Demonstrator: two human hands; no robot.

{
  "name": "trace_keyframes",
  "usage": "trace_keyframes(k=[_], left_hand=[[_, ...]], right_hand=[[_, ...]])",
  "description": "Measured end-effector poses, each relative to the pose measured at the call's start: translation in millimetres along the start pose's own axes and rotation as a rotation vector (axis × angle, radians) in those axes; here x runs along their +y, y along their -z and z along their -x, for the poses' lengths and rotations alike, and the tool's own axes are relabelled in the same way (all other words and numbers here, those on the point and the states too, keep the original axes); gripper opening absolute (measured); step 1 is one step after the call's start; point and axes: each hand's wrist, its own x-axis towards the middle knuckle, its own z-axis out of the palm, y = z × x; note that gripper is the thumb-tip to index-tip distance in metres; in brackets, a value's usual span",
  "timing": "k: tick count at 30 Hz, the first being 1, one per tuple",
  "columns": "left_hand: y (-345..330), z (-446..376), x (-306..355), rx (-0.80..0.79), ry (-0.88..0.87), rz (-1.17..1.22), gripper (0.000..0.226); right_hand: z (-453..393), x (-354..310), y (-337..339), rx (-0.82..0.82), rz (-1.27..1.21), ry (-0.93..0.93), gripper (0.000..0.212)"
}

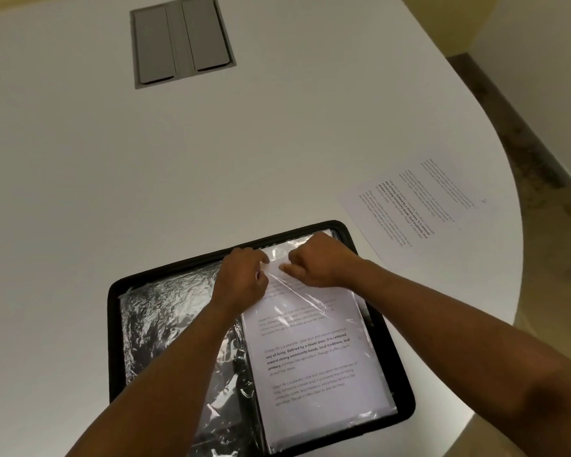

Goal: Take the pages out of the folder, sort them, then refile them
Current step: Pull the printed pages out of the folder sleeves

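Note:
A black folder (112, 324) lies open on the white table, filled with crinkled clear plastic sleeves (165, 318). On its right half, a printed page (310, 354) sits inside a sleeve. Both hands meet at the top edge of that sleeve. My left hand (241, 278) pinches the plastic edge. My right hand (317, 262) is closed on the page's top edge, fingertips almost touching the left hand's. One loose printed page (419, 206) lies flat on the table to the right of the folder.
A grey recessed cable hatch (182, 41) with two flaps sits in the table (277, 143) at the far side. The table's curved edge runs down the right, with brown floor (541, 166) and a pale wall beyond.

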Motion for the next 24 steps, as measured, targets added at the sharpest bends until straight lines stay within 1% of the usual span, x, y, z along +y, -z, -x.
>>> trace_keyframes(k=[2, 3, 6, 7, 8, 11, 14, 21, 24], left_hand=[[2, 2, -3, -0.039, -0.014, -0.022, 0.012], [2, 3, -4, -0.058, -0.011, -0.024, 0.011], [1, 8, -4, -0.063, 0.003, 0.003, 0.014], [0, 10, -3, -0.065, 0.015, 0.013, 0.015], [-1, 11, -2, -0.071, 0.028, 0.024, 0.017], [-4, 13, -4, -0.079, 0.035, 0.057, 0.021], [-2, 14, -5, -0.09, 0.027, 0.06, 0.022], [-2, 13, -2, -0.096, 0.042, 0.107, 0.02], [-2, 13, -1, -0.099, 0.055, 0.093, 0.015]], right_hand=[[-11, 2, 6, -0.047, 0.006, -0.066, 0.047], [-16, 3, 10, -0.087, 0.055, -0.098, 0.043], [-33, 1, 18, -0.208, 0.206, -0.125, 0.018], [-37, -1, 20, -0.243, 0.232, -0.121, 0.013], [-41, -4, 20, -0.273, 0.257, -0.115, 0.014], [-45, -11, 20, -0.342, 0.31, -0.108, 0.028], [-46, -15, 17, -0.364, 0.351, -0.123, 0.036], [-45, -18, 15, -0.397, 0.361, -0.19, 0.027], [-48, -18, 16, -0.338, 0.375, -0.182, 0.022]])
